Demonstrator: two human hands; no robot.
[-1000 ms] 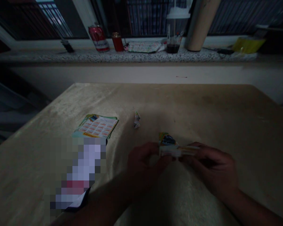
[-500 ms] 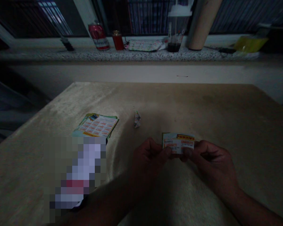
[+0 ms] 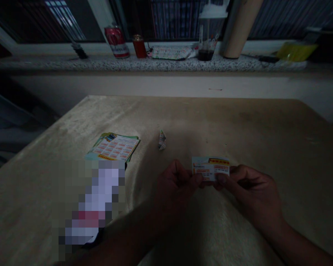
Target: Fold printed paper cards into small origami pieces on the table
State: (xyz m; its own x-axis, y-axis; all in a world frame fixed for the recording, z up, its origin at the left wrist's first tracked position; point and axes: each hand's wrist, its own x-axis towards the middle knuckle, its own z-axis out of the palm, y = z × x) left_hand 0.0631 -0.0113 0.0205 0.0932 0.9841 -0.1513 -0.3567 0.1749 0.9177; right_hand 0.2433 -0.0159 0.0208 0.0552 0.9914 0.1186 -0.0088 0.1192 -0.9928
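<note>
A small printed paper (image 3: 211,167), apparently folded, is held up above the table between both hands. My left hand (image 3: 176,184) pinches its lower left part, thumb on the near face. On the other side, my right hand (image 3: 251,188) grips the lower right part in the same way. The fingers behind the paper are mostly hidden. Beyond my left hand lies a small folded paper piece (image 3: 162,140). Farther left, a stack of printed leaflets (image 3: 115,147) rests on the table, its sheets slightly fanned.
A pixelated, blurred-out object (image 3: 100,199) lies on the table (image 3: 238,122) beside my left forearm. On the granite windowsill (image 3: 94,64) stand a red can (image 3: 117,42), a red jar (image 3: 139,47), a lidded plastic cup (image 3: 207,37) and a cardboard tube (image 3: 241,29).
Both hands keep their pinch on the paper. Its upper layers look more closely lined up, with less of a back edge showing at the left. The view has shifted very slightly.
</note>
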